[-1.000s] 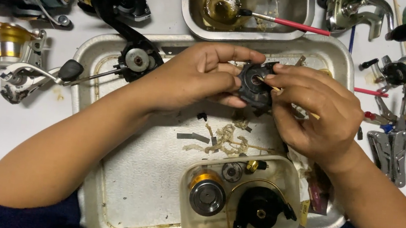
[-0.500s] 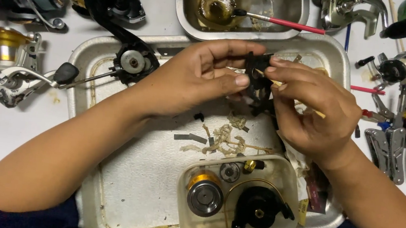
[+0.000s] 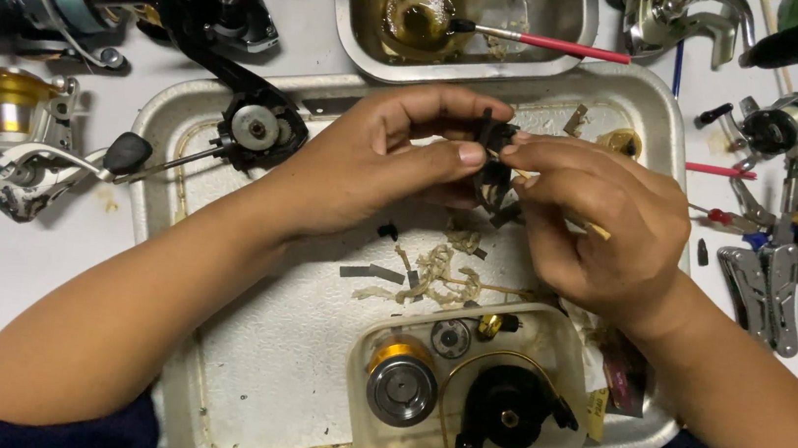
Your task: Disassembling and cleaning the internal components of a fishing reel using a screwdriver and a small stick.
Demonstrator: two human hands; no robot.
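While both hands meet over the far half of the white tray (image 3: 237, 355), the black reel part (image 3: 495, 180) sits pinched between them — left hand (image 3: 375, 167) closed on its left side, thumb and fingers wrapped, right hand (image 3: 596, 225) clamped on its right side and also gripping a thin stick (image 3: 598, 231) whose free end pokes right. Part's long axis runs roughly near–far, held clear of the tray. Both hands touch it; neither is nearer. Near of them: shreds of debris (image 3: 434, 267), then a clear tub (image 3: 470, 390) with a spool and black rotor. Left: reel body with handle (image 3: 251, 129). Far: a second tray with a red-handled brush (image 3: 556, 45).
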